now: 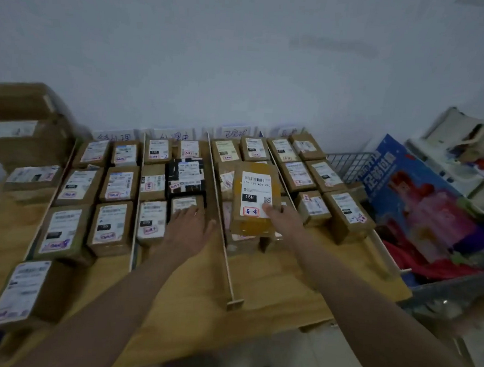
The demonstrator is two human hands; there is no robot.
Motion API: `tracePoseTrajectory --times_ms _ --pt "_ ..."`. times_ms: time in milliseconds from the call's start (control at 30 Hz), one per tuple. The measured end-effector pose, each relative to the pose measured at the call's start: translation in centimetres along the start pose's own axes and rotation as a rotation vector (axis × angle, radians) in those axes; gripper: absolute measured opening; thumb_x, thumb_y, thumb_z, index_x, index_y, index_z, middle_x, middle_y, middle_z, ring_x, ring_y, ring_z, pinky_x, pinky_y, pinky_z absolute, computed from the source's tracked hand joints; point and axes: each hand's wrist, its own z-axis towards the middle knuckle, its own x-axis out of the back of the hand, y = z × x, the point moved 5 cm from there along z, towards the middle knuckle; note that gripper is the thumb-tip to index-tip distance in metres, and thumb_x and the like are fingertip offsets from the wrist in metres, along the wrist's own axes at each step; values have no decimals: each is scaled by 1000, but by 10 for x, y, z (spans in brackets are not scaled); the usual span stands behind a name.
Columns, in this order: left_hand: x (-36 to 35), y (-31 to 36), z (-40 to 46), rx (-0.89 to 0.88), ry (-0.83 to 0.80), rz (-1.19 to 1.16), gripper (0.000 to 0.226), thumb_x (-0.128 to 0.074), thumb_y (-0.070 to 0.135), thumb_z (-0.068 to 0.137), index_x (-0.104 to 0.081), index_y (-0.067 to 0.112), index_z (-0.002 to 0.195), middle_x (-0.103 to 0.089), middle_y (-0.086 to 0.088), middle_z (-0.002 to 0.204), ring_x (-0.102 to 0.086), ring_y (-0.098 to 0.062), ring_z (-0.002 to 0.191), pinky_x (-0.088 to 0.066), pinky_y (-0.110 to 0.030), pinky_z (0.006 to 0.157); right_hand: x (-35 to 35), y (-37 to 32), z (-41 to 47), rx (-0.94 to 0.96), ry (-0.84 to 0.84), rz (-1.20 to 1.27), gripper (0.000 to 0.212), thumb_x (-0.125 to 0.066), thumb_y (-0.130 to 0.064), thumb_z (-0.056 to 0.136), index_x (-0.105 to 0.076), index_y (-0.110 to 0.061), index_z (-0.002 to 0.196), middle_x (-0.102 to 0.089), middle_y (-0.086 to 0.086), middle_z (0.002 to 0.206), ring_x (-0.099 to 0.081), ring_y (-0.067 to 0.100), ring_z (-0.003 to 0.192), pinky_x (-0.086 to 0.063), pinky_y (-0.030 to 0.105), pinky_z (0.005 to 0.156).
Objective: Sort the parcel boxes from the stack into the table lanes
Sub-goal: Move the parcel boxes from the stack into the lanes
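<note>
Two hands out: our right hand point(282, 218) grips the yellow-taped parcel point(255, 199) by its near corner, label up so the tag reads, over the third lane. Left hand point(188, 227) lies flat and empty on a second-lane box point(187, 205), probably steadying it on the tabletop point(271, 284).

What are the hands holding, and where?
The right hand holds the yellow-taped box at its near right corner. The left hand lies flat, holding nothing.

Matt cardboard parcel boxes point(110, 227) with paper labels — wood table point(189, 288).
</note>
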Motion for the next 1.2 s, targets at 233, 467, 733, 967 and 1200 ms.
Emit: tracePoseTrajectory --times_ms 233,467,733,967,1200 --pt "-33 120 -1 84 -57 -12 53 -31 49 102 -51 13 136 -52 -8 136 -51 -29 123 -36 -41 106 119 77 36 -70 -33 -13 41 -67 -38 91 -64 -12 123 -69 4 118 -65 22 105 -54 38 91" --pt "-55 204 10 45 -112 26 54 -27 48 102 -50 12 135 -52 -8 136 -48 -27 126 -33 -41 110 207 139 50 -97 -66 -96 32 -63 -26 94 -65 -9 121 -70 5 112 -65 24 106 -53 44 96" --pt "-79 236 15 66 -167 47 58 -25 48 103 -45 10 140 -46 -9 144 -44 -27 132 -27 -41 117 230 174 68 -114 -71 -136 28 -62 -22 96 -66 -11 121 -70 2 110 -66 21 100 -55 41 89" --pt "-87 228 21 93 -146 31 51 -29 47 102 -51 12 133 -54 -7 131 -50 -25 123 -35 -40 111 218 187 86 -176 -148 -184 35 -62 -27 96 -64 -3 122 -69 11 116 -65 28 108 -53 48 97" --pt "-95 213 17 170 -131 34 48 -31 48 101 -52 15 129 -55 -6 131 -50 -24 123 -35 -40 109 204 203 101 -214 -191 -257 39 -56 -23 99 -58 7 124 -64 21 121 -60 35 115 -48 52 101"
